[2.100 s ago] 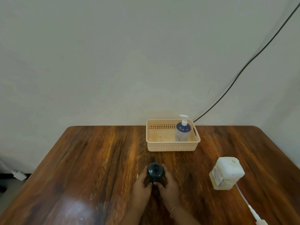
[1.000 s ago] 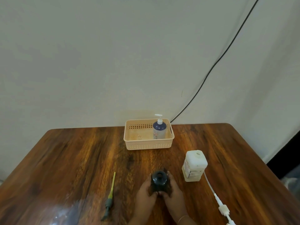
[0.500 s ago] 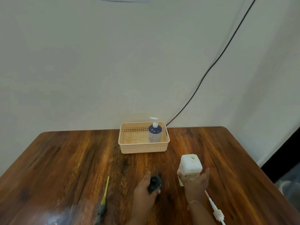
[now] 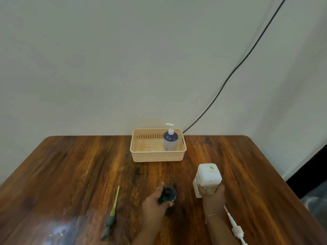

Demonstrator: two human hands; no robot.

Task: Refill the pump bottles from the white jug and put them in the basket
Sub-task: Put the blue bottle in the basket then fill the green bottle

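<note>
**Right hand off the bottle, now gripping the jug**

Nearest: a white pump head [image 4: 236,228] lies by the right wrist, and a dark pump with yellow tube [image 4: 111,213] lies to the left. A second ago both hands cupped the open dark bottle [image 4: 167,193]; now only the left hand [image 4: 153,206] wraps it, while the right hand [image 4: 213,195] has closed round the white jug [image 4: 208,178]. Pouring looks next. Farther back, the basket [image 4: 157,157] holds one capped pump bottle [image 4: 170,141] upright at its right end.

Both forearms are bare, without sleeves; the right hand [image 4: 213,195] wears a thin bangle [image 4: 211,215] at the wrist.
</note>
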